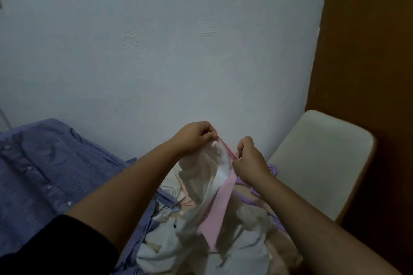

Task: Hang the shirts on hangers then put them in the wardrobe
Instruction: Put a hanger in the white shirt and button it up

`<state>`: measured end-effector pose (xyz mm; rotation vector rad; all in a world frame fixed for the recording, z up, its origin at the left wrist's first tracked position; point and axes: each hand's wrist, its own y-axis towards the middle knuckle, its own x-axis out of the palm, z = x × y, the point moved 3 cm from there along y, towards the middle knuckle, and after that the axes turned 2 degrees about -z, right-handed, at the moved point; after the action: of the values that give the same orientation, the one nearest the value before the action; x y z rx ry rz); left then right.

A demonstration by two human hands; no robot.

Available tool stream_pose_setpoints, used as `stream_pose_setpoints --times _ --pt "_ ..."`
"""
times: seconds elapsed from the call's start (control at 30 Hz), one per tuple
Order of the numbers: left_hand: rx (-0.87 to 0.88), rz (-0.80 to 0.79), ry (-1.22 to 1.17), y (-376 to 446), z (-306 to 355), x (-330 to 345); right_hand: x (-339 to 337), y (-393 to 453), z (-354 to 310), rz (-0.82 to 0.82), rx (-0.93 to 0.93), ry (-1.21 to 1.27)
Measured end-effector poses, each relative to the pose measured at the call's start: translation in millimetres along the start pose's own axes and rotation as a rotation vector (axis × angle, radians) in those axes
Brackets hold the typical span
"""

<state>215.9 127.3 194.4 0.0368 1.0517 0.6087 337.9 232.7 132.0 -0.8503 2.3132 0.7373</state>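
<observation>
Head view shows my fingers first: those of my left hand [196,136] are curled and pinching the top edge of a white and pink shirt [210,187], and those of my right hand [248,158] are curled too, nipping the pink band just to the right of that pinch, so the cloth is stretched between them. The shirt hangs from these two pinches in front of me, its lower part sagging into a heap of pale clothes [223,250] near me. It is light and limp — it folds wherever I do not hold it, so I judge the firmer pink edging near the neck opening the best place to grip while a hanger goes in. Purple hangers [271,168] lie just right of the heap. A blue striped shirt [40,176] is spread out to the left, and a cream chair [317,163] stands to the right by a brown panel [368,62].
</observation>
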Motion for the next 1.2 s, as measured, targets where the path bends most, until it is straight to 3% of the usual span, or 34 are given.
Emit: stream_pose_setpoints --times 0.1,0.3,0.43,0.57,0.67,0.8,0.97,1.13,1.2 --pt "0.006 0.041 0.005 -2 4 -11 -5 -5 10 -0.047 0.033 -0.058" --pt "-0.032 0.083 -0.061 -11 -4 -40 -38 -11 14 -0.096 -0.080 0.317" --pt "-0.003 0.113 -0.075 -12 7 -59 -65 -10 -11 -0.054 -0.176 0.357" --pt "0.046 0.138 -0.071 -12 25 -72 -79 -11 -30 -0.050 -0.192 0.287" --pt "0.073 0.140 -0.052 -13 34 -81 -82 -13 -34 -0.080 -0.307 0.054" --pt "0.063 0.030 0.029 -17 33 -93 -87 -15 -31 -0.064 -0.376 -0.131" --pt "0.011 -0.089 0.262 -25 42 -97 -84 -4 -21 -0.123 -0.293 -0.460" --pt "0.043 -0.144 0.636 -40 46 -121 -104 -9 -22 -0.156 -0.262 -0.466" --pt "-0.006 -0.104 0.649 -44 42 -136 -116 -4 -29 -0.186 -0.280 -0.491"
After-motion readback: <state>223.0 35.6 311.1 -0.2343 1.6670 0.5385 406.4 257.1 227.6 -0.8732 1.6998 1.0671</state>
